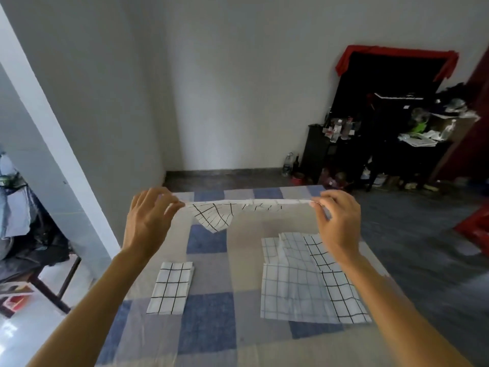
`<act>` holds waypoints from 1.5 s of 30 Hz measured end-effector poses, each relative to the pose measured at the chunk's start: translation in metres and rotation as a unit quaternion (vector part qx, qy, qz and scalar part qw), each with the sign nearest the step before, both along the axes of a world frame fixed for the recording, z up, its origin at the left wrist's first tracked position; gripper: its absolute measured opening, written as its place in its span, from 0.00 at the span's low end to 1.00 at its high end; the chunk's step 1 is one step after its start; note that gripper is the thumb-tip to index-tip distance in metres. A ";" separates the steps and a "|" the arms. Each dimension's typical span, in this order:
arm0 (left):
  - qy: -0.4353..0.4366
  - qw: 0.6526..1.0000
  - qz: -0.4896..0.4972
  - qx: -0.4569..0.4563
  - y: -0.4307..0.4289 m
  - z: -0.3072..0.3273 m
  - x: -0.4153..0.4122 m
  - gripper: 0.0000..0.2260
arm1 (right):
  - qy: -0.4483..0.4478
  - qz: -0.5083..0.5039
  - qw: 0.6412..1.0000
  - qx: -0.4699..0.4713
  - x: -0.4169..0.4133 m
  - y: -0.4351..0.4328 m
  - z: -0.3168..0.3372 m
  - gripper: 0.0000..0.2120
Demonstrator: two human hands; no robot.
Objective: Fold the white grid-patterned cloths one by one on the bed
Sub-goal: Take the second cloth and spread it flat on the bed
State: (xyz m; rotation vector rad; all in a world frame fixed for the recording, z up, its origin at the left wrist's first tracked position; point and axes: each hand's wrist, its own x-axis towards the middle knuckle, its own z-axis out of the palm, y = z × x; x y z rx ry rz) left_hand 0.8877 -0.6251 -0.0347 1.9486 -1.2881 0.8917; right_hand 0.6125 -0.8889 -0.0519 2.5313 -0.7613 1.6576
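While left hand (148, 221) and right hand (340, 226) pinch ends, cloth (211, 217) stretches left-right; corner droops.

Left hand (148, 221) and right hand (340, 226) are bare, forearms (105, 287) apparently too.

Pouring in from nine o'clock, glaring off the floor tiles (16, 340) at seven o'clock. Bowing the pillar (45, 112) at ten o'clock. Smearing toward three o'clock, blackening the cabinet (370, 83) at two o'clock.

Single head-worn wide-angle view, looking forward-down over bed (209, 329), close above hands.
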 end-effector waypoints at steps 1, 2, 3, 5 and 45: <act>0.000 1.000 -0.002 0.019 0.014 -0.012 -0.008 0.08 | 0.018 -0.002 1.000 0.007 -0.011 0.014 -0.012 0.06; 0.005 0.999 0.000 0.037 0.029 -0.025 -0.015 0.09 | 0.035 -0.005 0.999 0.016 -0.022 0.028 -0.025 0.07; 0.013 0.998 0.001 0.056 0.042 -0.038 -0.023 0.09 | 0.049 -0.005 0.998 0.028 -0.033 0.042 -0.038 0.07; 0.038 0.996 0.002 0.085 0.066 -0.063 -0.037 0.08 | 0.069 -0.003 0.996 0.061 -0.052 0.070 -0.064 0.05; 0.358 0.922 -0.005 0.144 0.149 -0.192 -0.152 0.05 | 0.099 -0.046 0.887 0.449 -0.168 0.190 -0.233 0.21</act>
